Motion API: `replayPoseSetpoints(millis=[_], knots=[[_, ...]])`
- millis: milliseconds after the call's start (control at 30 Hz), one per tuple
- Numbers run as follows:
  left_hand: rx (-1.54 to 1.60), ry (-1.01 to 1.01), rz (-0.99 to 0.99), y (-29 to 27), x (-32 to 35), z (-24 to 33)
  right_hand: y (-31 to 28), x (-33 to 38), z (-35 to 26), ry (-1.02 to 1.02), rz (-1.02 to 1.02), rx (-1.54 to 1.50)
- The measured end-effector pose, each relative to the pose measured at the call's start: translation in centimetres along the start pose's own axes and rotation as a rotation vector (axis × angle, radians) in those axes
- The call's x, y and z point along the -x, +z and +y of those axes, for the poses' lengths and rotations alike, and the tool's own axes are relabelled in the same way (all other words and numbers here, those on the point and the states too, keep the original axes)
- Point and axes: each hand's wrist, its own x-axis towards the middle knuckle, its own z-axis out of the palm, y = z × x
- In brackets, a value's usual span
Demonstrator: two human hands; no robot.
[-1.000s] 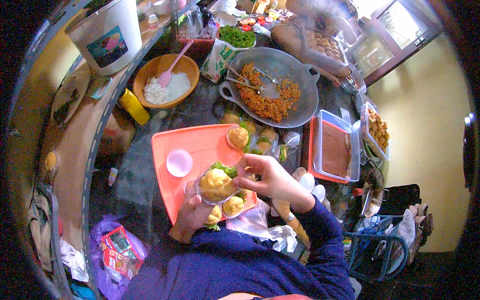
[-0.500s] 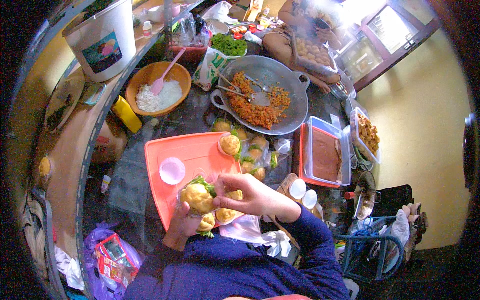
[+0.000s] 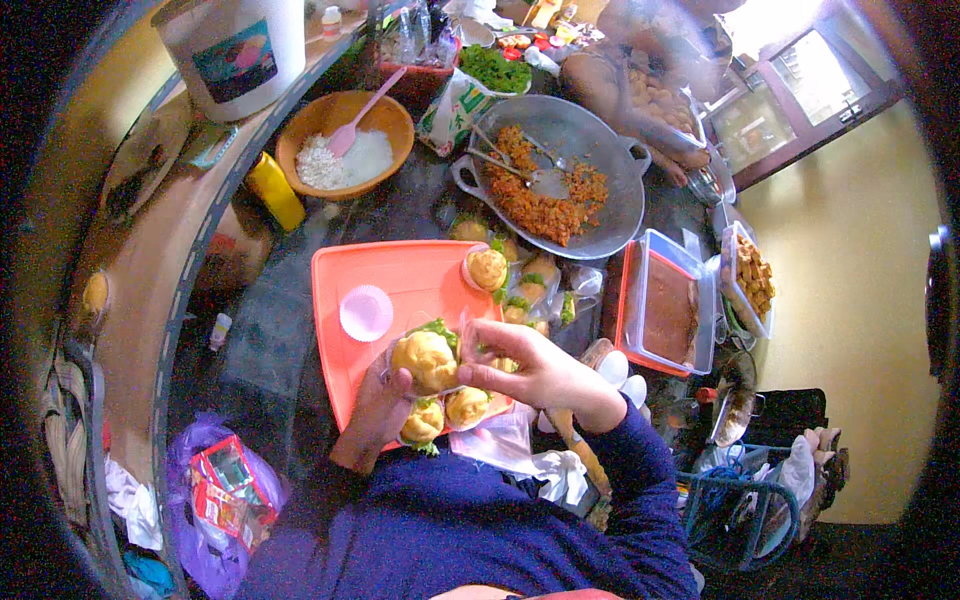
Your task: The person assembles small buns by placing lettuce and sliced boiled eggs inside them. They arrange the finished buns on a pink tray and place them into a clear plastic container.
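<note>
My left hand (image 3: 378, 412) holds up a golden filled bun (image 3: 425, 360) with green lettuce, wrapped in thin clear plastic. Against the bun's right side, the fingers of my right hand (image 3: 545, 375) pinch the plastic. Below them is an orange-red tray (image 3: 345, 265), with an empty pale pink paper cup (image 3: 366, 313) on its left part. Two more lettuce-filled buns, one round (image 3: 467, 406) and one lower left (image 3: 422, 420), lie by the tray's near edge. Another bun (image 3: 487, 269) sits in a cup at its far right corner. Clear plastic bags (image 3: 495, 441) lie near my body.
Wrapped buns (image 3: 535, 277) lie right of the tray. Beyond stands a large wok (image 3: 625, 200) of orange filling with utensils. An orange bowl (image 3: 395, 165) holds white powder and a pink spatula. At right is a clear container (image 3: 672, 310) of brown food. Another person (image 3: 610, 85) sits at the back.
The whole view has shifted, so the surroundings sit farther right and slightly higher. Both my hands stay at the wrapped bun, and the right fingers still pinch the plastic.
</note>
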Motion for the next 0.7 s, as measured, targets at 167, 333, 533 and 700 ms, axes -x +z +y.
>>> replayPoseSetpoints(millis=[167,333,533,700], knots=[[0.003,0.014,-0.059,-0.4,-0.8,-0.2,0.2,-0.3,-0.5,0.03,0.047,-0.025],[0.26,-0.044,-0.082,-0.6,-1.5,0.2,0.3,0.0,-1.0,0.282,0.309,-0.442],[0.327,-0.136,-0.047,-0.7,-1.9,1.1,-0.1,-0.2,0.1,0.305,0.247,-0.301],[0.39,-0.106,-0.025,-0.7,-1.9,0.5,-0.8,-0.5,0.2,0.249,0.157,-0.281]])
